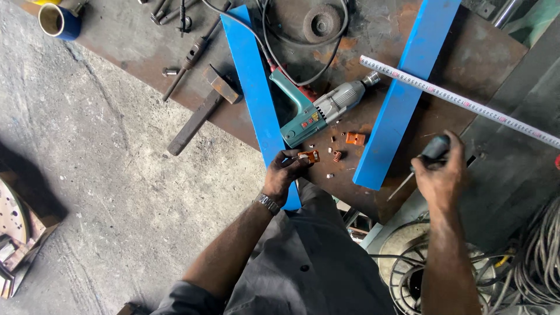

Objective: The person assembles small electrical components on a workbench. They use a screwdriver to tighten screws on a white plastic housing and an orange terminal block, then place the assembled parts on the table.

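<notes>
Pinched in the grip of my left hand (284, 173) is a small orange plastic block (308, 156), fingertips closed on it just above the edge of the rusty brown steel table (466, 64). My right hand (441, 175) is wrapped tight around the black handle of a slim screwdriver (421, 166), its shaft slanting down to the left past the table's edge. Just beside the held block lie a small copper-coloured spring (337, 156), a second orange plastic piece (354, 138) and a few tiny loose bits. Beyond them rests a teal and grey electric drill (318, 111), between two flat blue metal bars (256, 93). A white measuring tape (461, 102) stretches across the right bar. Farther left sits a rusty steel hammer (201, 114).
</notes>
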